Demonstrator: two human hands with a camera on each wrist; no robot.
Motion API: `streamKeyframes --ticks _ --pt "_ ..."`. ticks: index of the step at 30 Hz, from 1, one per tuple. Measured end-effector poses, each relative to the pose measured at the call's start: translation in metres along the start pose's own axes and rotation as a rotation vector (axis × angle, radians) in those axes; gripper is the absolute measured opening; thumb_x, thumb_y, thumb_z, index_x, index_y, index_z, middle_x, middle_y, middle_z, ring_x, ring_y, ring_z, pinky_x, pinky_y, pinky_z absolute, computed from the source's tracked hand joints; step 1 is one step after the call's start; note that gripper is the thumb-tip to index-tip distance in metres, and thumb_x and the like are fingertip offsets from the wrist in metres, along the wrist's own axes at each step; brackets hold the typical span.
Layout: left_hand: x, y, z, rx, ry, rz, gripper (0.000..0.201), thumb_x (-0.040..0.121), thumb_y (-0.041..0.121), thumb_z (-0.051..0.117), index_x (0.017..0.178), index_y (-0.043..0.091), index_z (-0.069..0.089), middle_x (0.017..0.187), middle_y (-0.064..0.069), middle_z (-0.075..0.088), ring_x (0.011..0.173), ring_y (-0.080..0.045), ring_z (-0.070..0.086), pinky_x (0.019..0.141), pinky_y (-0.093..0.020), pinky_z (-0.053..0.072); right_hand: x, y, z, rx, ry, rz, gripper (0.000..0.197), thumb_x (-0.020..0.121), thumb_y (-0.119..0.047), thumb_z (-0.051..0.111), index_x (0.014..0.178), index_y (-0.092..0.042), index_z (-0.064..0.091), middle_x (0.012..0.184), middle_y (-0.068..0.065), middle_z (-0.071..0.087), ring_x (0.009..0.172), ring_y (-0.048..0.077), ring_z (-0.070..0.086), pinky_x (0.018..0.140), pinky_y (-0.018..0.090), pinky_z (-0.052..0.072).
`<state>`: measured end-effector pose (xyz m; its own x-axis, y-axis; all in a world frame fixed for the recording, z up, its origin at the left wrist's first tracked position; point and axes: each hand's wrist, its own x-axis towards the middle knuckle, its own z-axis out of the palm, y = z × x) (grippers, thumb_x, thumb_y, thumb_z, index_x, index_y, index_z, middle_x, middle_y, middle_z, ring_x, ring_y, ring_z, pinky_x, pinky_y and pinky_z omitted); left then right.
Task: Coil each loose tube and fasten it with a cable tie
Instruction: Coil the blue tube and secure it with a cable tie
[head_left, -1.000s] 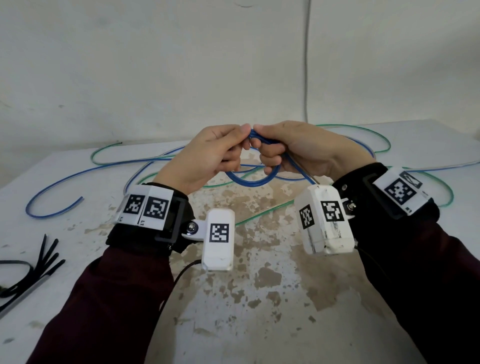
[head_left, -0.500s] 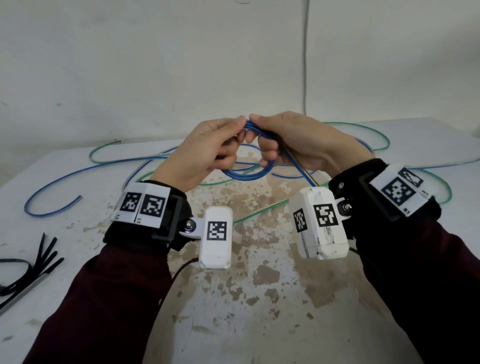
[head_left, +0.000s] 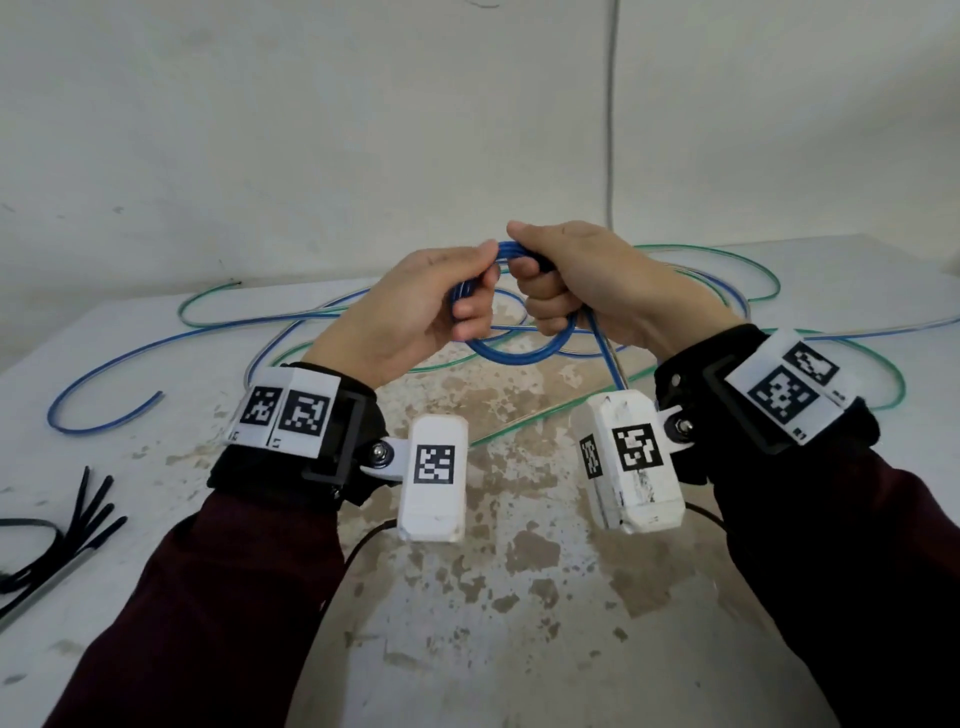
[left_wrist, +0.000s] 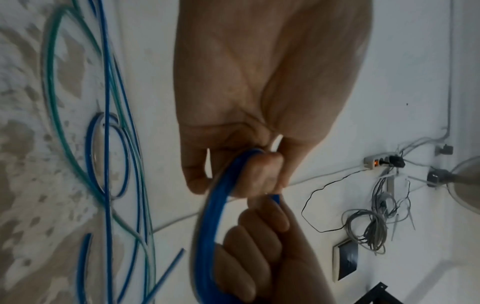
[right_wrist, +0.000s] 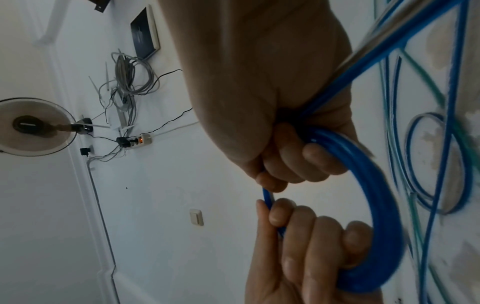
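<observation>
A small coil of blue tube (head_left: 524, 354) hangs in the air above the table, held between both hands. My left hand (head_left: 447, 299) pinches the coil's top left between thumb and curled fingers. My right hand (head_left: 566, 280) is fisted round its top right. One blue strand (head_left: 607, 358) runs from the right fist down past the wrist. In the left wrist view the coil (left_wrist: 215, 207) passes under my left fingers (left_wrist: 257, 170). In the right wrist view the coil (right_wrist: 376, 195) curves from my right fingers (right_wrist: 298, 162) to the left hand (right_wrist: 311, 246).
Loose blue tube (head_left: 104, 366) and green tube (head_left: 727, 253) sprawl over the stained white table (head_left: 519, 597) behind and beside the hands. Several black cable ties (head_left: 62, 540) lie at the near left edge. A white wall stands close behind the table.
Both hands have risen slightly with the coil. The right fist has turned more upright around the loop, and the coil's top now shows between the two hands.
</observation>
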<state>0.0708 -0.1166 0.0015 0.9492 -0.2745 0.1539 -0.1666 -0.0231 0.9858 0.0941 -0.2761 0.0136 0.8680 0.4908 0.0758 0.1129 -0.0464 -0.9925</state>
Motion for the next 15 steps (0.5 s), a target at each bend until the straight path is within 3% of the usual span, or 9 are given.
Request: streamKeyframes --ticks 2,5,8,10,13,15 --pt "0.001 -0.001 0.003 0.009 0.042 0.067 0.034 0.103 0.023 0.036 0.073 0.011 0.044 0.051 0.008 0.024 0.044 -0.009 0.023 0.059 -0.026 0.024 0.002 0.001 0.0 -0.034 0.049 -0.013 0.042 0.103 -0.036 0.036 0.066 -0.016 0.045 0.044 -0.009 0.026 0.038 0.01 0.026 0.046 0.023 0.037" --pt "0.003 0.001 0.002 -0.069 0.147 0.145 0.033 0.104 0.02 0.035 0.073 0.01 0.043 0.049 0.01 0.026 0.044 -0.007 0.022 0.061 -0.029 0.015 0.003 -0.001 -0.004 -0.026 0.1 -0.047 0.041 0.102 -0.038 0.039 0.074 -0.012 0.056 0.046 -0.005 0.043 0.043 0.013 0.047 0.057 0.024 0.048" --pt "0.003 0.006 -0.001 -0.135 0.135 0.079 0.034 0.103 0.02 0.036 0.071 0.009 0.045 0.05 0.004 0.03 0.046 -0.012 0.031 0.051 -0.02 0.03 0.001 -0.002 -0.003 0.021 0.084 -0.084 0.04 0.103 -0.034 0.039 0.072 -0.012 0.051 0.042 -0.008 0.03 0.039 0.01 0.031 0.052 0.022 0.044" --pt "-0.001 0.009 -0.003 -0.114 0.038 -0.019 0.034 0.1 0.024 0.036 0.071 0.009 0.045 0.049 0.001 0.032 0.047 -0.018 0.038 0.053 -0.022 0.04 0.0 -0.002 0.0 0.0 0.061 -0.074 0.041 0.103 -0.032 0.038 0.067 -0.014 0.044 0.042 -0.01 0.023 0.037 0.009 0.02 0.045 0.021 0.034" --pt "-0.006 0.01 -0.005 0.034 -0.079 -0.061 0.038 0.1 0.034 0.037 0.071 0.01 0.046 0.047 0.002 0.03 0.044 -0.017 0.037 0.051 -0.021 0.036 -0.003 -0.002 0.003 -0.079 -0.016 -0.038 0.044 0.103 -0.033 0.036 0.063 -0.014 0.041 0.044 -0.008 0.019 0.039 0.01 0.016 0.042 0.021 0.025" --pt "-0.004 0.007 -0.004 0.044 -0.059 0.004 0.038 0.102 0.03 0.035 0.07 0.011 0.043 0.047 0.006 0.028 0.043 -0.012 0.029 0.049 -0.019 0.026 -0.003 -0.003 0.004 -0.081 -0.012 -0.036 0.046 0.104 -0.036 0.032 0.065 -0.013 0.044 0.045 -0.007 0.02 0.041 0.012 0.016 0.043 0.022 0.028"
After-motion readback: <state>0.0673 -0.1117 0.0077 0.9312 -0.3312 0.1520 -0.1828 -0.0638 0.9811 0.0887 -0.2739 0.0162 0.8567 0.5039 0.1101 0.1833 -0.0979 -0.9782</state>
